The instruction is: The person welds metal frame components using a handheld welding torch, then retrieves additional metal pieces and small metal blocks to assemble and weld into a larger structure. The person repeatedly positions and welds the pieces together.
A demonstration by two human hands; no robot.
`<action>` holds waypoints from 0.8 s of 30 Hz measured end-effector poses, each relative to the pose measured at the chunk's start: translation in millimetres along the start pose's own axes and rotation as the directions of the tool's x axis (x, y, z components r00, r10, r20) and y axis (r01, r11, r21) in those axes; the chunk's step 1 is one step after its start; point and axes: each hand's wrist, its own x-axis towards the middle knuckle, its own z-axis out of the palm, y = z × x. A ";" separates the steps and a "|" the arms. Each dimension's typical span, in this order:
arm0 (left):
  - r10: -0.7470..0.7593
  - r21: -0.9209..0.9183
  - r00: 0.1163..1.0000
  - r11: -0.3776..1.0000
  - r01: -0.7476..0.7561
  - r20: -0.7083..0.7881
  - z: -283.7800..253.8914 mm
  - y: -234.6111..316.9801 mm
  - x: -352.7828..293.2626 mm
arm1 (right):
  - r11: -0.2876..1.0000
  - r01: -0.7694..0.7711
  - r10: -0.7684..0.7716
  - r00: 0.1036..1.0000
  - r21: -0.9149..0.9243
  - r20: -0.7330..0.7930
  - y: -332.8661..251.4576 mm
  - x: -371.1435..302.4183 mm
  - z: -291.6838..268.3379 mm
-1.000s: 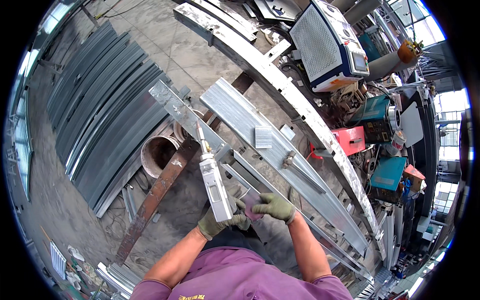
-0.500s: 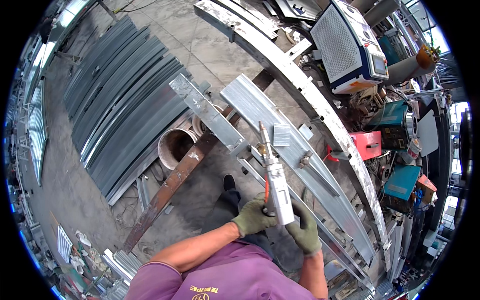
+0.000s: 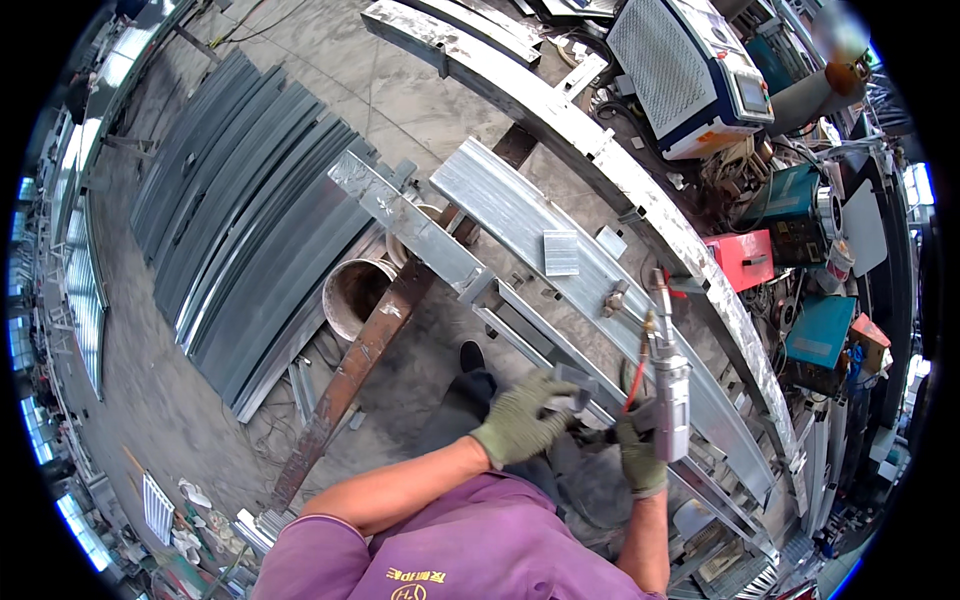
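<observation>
My right hand, in a green work glove, grips the handle of a silver-white laser welding gun with a red hose. The gun points away from me, its narrow nozzle above the right-hand part of a long galvanized steel channel. My left hand, gloved alike, is closed at the fingertips on a smoky grey, partly see-through piece; blur hides its kind. A small square metal plate and a small metal fitting lie on the channel.
A rusty beam crosses below the work, beside a bucket. Many grey metal profiles are stacked at the left. A long white-smeared beam runs beyond the channel. A perforated machine cabinet and a red box stand at the right.
My right hand has carried the welding gun to the right, away from my left hand. My left hand has come off the gun and now has the grey piece at its fingertips.
</observation>
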 end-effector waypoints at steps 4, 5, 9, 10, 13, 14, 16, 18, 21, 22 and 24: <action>0.030 -0.019 0.909 0.999 -0.042 -0.417 -44.0 -40.5 12.1 | 0.999 0.004 -0.015 0.978 -0.050 -0.209 70.5 -13.0 -44.1; 0.077 0.069 0.890 0.996 -0.052 -0.449 -62.5 -42.4 23.0 | 0.997 -0.025 0.007 0.973 -0.074 -0.230 72.6 -12.8 -48.3; 0.050 0.236 0.837 0.967 0.096 -0.545 -96.0 -64.6 61.2 | 0.985 -0.083 0.038 0.958 -0.149 -0.284 112.5 -10.3 -56.8; 0.066 0.251 0.846 0.964 0.082 -0.528 -99.2 -75.0 65.9 | 0.982 -0.092 0.043 0.960 -0.167 -0.276 130.1 -9.7 -59.1; 0.134 0.317 0.868 0.948 0.028 -0.478 -103.7 -86.6 72.7 | 0.969 -0.115 0.056 0.964 -0.217 -0.260 135.7 -9.0 -54.7; 0.129 0.326 0.867 0.944 0.041 -0.481 -105.1 -82.1 74.3 | 0.965 -0.122 0.060 0.964 -0.234 -0.258 134.6 -8.2 -53.5; 0.120 0.342 0.862 0.937 0.065 -0.492 -107.1 -75.2 76.1 | 0.972 -0.120 0.065 0.964 -0.204 -0.257 142.4 -11.0 -53.5; 0.057 0.343 0.877 0.931 0.126 -0.476 -103.4 -82.6 79.0 | 0.972 -0.148 0.101 0.964 -0.182 -0.246 153.0 -8.8 -55.4; -0.008 0.382 0.911 0.906 0.180 -0.411 -89.2 -99.4 81.1 | 0.975 -0.123 0.064 0.954 -0.187 -0.293 188.7 -3.7 -58.7; -0.030 0.402 0.924 0.895 0.194 -0.380 -84.6 -101.1 80.9 | 0.976 -0.137 0.083 0.952 -0.171 -0.293 193.3 -3.0 -59.7; -0.014 0.421 0.926 0.888 0.185 -0.378 -75.5 -104.5 81.9 | 0.977 -0.166 0.120 0.948 -0.136 -0.293 202.0 -2.3 -61.8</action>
